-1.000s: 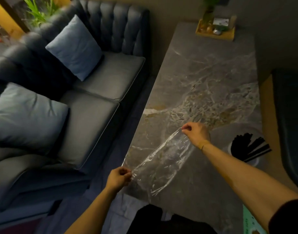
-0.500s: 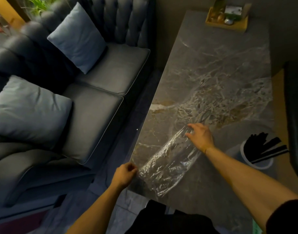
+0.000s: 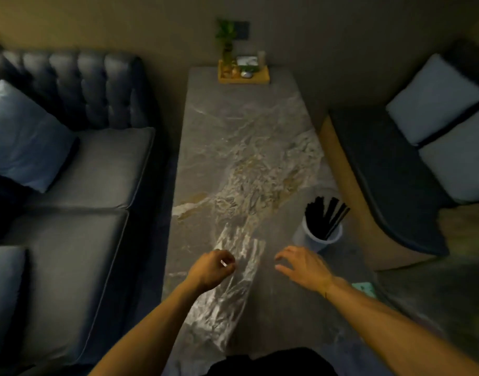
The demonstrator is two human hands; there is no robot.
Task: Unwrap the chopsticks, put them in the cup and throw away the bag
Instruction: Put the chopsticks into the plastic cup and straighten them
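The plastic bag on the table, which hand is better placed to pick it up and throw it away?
Probably the left hand: it rests closed on the plastic bag, apparently pinching it, while the right hand hovers open beside it.

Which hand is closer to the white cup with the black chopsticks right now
Right. The right hand is open just below-left of the white cup; the left hand is farther left, across the clear bag.

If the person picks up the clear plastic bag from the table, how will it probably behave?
The clear plastic bag looks thin and crinkled, so it will probably flop and fold rather than hold its shape. It lies flat and empty on the table, so it is likely very light. Its glossy surface may slip unless pinched.
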